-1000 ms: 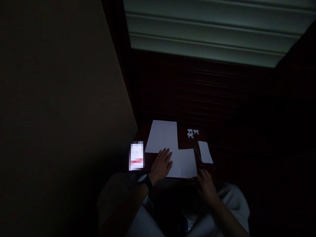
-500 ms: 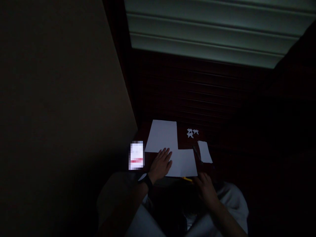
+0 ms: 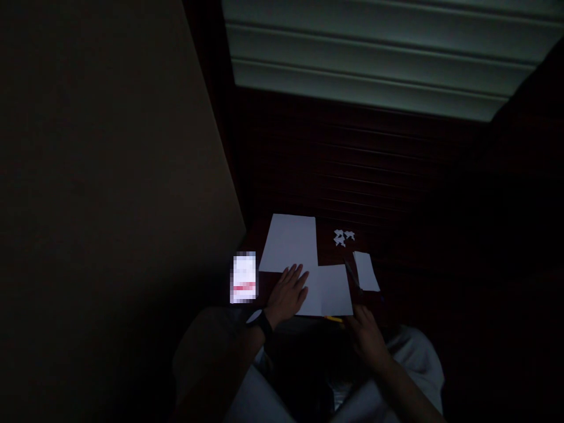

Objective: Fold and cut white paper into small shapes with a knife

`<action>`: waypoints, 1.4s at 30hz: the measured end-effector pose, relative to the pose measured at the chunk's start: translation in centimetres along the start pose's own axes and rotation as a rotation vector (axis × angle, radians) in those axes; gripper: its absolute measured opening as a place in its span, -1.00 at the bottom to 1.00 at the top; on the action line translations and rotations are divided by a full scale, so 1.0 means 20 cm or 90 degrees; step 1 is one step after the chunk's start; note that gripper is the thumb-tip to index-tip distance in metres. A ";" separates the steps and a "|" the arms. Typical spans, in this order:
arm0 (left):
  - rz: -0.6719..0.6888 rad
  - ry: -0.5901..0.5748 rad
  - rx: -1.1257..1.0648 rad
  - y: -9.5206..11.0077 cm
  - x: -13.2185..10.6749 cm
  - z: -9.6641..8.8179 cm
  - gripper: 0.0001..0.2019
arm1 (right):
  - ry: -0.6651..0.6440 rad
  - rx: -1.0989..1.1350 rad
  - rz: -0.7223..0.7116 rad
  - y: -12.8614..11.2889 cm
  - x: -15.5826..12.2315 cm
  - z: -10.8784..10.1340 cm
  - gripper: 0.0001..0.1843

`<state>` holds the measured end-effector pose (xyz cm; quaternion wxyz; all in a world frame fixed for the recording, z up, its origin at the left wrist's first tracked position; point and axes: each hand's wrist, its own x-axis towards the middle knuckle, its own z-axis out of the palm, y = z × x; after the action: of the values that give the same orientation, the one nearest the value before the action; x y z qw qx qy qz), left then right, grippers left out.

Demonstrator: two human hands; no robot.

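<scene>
My left hand (image 3: 288, 295) lies flat with its fingers stretched out on a white sheet of paper (image 3: 335, 289). This sheet has a crease down its middle and lies at the table's front edge. At its near right corner is my right hand (image 3: 366, 330), with curled fingers. A narrow yellow object (image 3: 333, 319) shows just below the sheet's front edge, beside the right fingertips. The fingers seem closed on it, but the grip is hidden and its kind is unclear in the dim light.
A larger white sheet (image 3: 291, 241) lies behind. Small folded white paper pieces (image 3: 339, 241) sit at the back right. A slim dark tool (image 3: 352, 275) lies beside a narrow paper stack (image 3: 366, 271). A blurred bright screen (image 3: 244, 277) is at left, near the wall (image 3: 132, 147).
The creased sheet's right half has shifted very slightly. My right hand has moved up a little at the corner; my left hand stays in place.
</scene>
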<state>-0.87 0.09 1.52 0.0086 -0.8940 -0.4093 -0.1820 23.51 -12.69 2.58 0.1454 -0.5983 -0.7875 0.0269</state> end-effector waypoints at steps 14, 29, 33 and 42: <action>-0.003 -0.001 0.019 0.01 0.01 0.01 -0.52 | 0.003 -0.015 0.009 -0.02 0.01 0.03 -0.59; -0.004 0.006 0.026 0.01 0.00 0.01 -0.52 | 0.031 -0.018 0.012 0.01 -0.04 0.06 -0.54; -0.006 0.004 0.027 0.01 0.01 0.01 -0.52 | 0.010 -0.007 0.027 0.00 -0.05 0.04 -0.57; -0.010 0.001 0.021 0.01 0.00 0.00 -0.52 | -0.003 0.009 0.029 0.00 -0.08 0.02 -0.64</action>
<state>-0.65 0.05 1.50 0.0222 -0.8905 -0.4189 -0.1761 23.82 -14.06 1.78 0.1474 -0.6151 -0.7737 0.0373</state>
